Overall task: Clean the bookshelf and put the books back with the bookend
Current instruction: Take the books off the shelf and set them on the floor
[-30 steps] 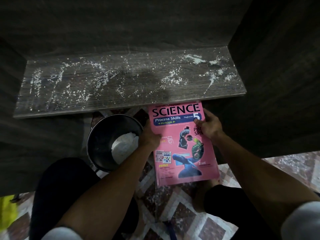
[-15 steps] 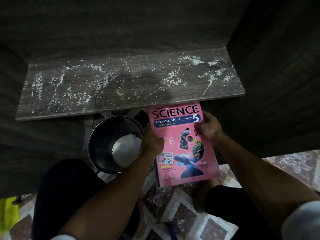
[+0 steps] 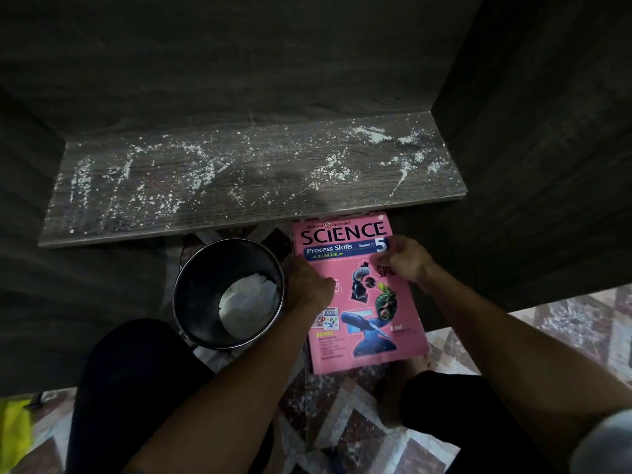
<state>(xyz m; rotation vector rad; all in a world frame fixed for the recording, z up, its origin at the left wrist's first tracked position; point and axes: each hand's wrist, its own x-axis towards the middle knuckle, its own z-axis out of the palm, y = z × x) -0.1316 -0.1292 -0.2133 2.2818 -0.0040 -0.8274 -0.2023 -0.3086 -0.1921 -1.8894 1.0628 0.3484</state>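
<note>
A pink Science book point(image 3: 359, 302) lies face up on top of a small stack, low in front of the dark wooden shelf board point(image 3: 239, 179). White crumbs and dust are strewn across the board. My left hand point(image 3: 309, 285) grips the book's left edge. The book's right edge, near its top corner, is held by my right hand point(image 3: 407, 258) with curled fingers. No bookend is in view.
A black round bin point(image 3: 195, 268) with crumpled white paper inside stands just left of the book. Dark shelf walls close in at left, right and back. A patterned tiled floor lies below, my dark-clad knees frame it, and something yellow point(image 3: 13, 436) shows at bottom left.
The book has come slightly lower and nearer to me, away from the shelf's front edge. Both hands keep their hold on its sides.
</note>
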